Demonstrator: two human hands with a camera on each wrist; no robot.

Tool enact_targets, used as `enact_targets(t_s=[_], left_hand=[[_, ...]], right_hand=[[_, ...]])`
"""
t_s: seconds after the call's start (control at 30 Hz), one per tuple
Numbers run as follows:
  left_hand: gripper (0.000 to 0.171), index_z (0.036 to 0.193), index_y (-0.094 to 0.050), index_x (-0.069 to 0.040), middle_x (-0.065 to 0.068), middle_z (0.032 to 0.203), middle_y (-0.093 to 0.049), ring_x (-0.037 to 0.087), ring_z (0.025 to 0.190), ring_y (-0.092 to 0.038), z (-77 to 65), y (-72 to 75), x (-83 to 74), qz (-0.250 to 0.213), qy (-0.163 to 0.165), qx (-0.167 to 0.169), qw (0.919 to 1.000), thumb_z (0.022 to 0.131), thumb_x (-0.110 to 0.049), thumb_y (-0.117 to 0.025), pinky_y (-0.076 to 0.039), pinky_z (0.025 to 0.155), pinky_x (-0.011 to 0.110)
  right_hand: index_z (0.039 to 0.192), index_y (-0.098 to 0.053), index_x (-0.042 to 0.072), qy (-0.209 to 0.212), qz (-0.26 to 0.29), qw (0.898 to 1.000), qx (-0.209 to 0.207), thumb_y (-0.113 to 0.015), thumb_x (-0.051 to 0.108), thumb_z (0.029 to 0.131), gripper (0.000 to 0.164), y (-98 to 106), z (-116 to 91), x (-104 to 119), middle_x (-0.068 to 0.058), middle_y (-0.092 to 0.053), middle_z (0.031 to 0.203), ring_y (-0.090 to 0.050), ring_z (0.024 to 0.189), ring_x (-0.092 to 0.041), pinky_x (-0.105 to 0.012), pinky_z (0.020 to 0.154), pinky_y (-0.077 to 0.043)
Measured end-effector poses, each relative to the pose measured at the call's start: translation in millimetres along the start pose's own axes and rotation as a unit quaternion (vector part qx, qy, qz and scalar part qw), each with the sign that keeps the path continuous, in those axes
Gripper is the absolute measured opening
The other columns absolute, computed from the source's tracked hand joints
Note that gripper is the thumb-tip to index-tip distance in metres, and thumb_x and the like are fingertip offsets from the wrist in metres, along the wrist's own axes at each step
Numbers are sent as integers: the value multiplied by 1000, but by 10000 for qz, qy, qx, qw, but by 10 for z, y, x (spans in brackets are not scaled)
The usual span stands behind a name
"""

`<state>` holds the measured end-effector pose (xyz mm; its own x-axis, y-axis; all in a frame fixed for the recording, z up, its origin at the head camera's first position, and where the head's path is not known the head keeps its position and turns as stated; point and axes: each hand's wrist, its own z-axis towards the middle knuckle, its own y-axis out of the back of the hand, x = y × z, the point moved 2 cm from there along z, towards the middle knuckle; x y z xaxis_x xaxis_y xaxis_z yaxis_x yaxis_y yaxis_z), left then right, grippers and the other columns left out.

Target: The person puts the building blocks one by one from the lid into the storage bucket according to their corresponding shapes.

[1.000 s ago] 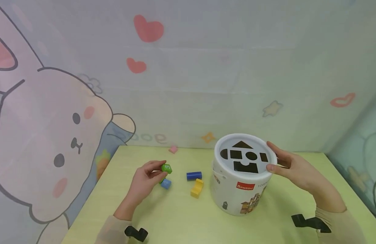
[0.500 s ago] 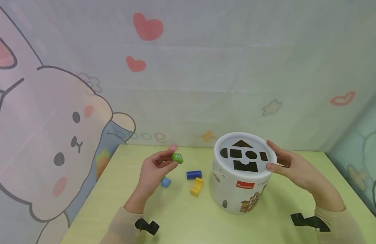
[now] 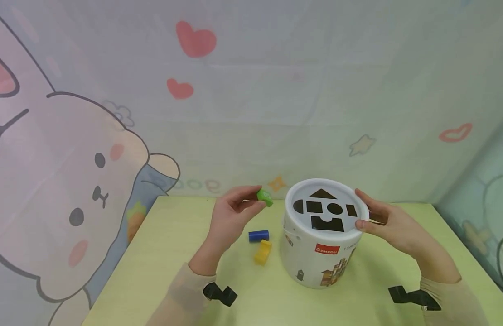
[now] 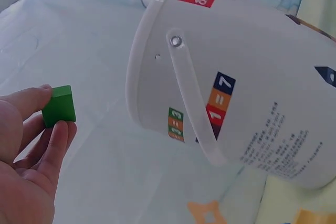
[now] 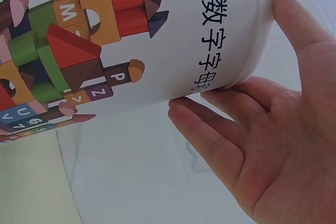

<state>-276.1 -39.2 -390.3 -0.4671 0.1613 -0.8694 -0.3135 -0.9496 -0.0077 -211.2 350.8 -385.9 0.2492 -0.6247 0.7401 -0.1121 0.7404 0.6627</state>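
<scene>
My left hand point(image 3: 231, 217) pinches a green block point(image 3: 265, 198) between thumb and fingers, raised over the table just left of the bucket. In the left wrist view the green block point(image 4: 59, 106) stands out past the fingertips, apart from the bucket point(image 4: 157, 87). That white bucket point(image 3: 300, 267) is upright, and its lid point(image 3: 351, 219) has several dark shaped cut-outs. My right hand point(image 3: 398, 228) grips the lid's right rim, thumb on top and fingers along the side. The right wrist view shows its fingers point(image 5: 205, 135) against the printed wall.
Left of the bucket, a blue cylinder point(image 3: 258, 236) and a yellow notched block point(image 3: 262, 252) lie on the yellow-green table point(image 3: 145, 271). A patterned cloth backdrop point(image 3: 251, 113) rises along the table's back edge. The bucket's white handle point(image 4: 191, 98) hangs down its side.
My left hand has carried the green block right and upward toward the bucket. Its arm now covers where the small light-blue and pink blocks showed. The right hand stays on the rim.
</scene>
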Motion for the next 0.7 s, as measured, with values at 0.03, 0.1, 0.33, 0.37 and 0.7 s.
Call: enact_targets(t_s=[0.03, 0.1, 0.33, 0.37, 0.7], left_hand=[[37, 131, -72, 6, 14, 122, -71, 22, 108, -71, 15, -49, -28, -1, -69, 41, 10000, 94, 5, -79, -61, 97, 35], [36, 130, -73, 5, 14, 123, -70, 22, 109, -71, 48, -143, -68, 13, -196, 136, 9997, 94, 6, -79, -60, 98, 38], [34, 128, -75, 3, 12, 125, -69, 23, 107, -73, 113, -403, -136, 123, -356, 499, 9980, 94, 4, -80, -60, 100, 44], [35, 128, -75, 4, 12, 124, -69, 23, 106, -73, 120, -433, -137, 111, -341, 534, 9979, 93, 4, -80, -60, 99, 44], [33, 121, -79, -1, 9, 116, -74, 12, 93, -76, 235, -781, -117, 481, -24, 794, 9957, 89, -2, -87, -63, 90, 37]], right_hand=[[172, -22, 14, 4, 4, 10000, 12, -74, 24, 104, 86, -7, 1, 1, -25, -59, 150, -62, 132, -45, -20, 94, -51], [172, -21, 14, 24, -47, 10000, 10, -74, 25, 104, 86, -16, 8, 6, -25, -59, 150, -61, 133, -46, -22, 94, -51], [172, -21, 16, -6, -131, 9999, -44, -74, 26, 104, 87, -19, 27, 18, -25, -58, 151, -61, 133, -46, -37, 99, -54], [172, -21, 15, -18, -137, 9999, -45, -74, 26, 104, 87, -19, 24, 18, -25, -58, 151, -61, 133, -46, -41, 100, -54], [172, -22, 14, 11, -117, 9999, -61, -74, 25, 104, 86, -16, -7, 13, -27, -58, 150, -62, 132, -47, -27, 95, -52]])
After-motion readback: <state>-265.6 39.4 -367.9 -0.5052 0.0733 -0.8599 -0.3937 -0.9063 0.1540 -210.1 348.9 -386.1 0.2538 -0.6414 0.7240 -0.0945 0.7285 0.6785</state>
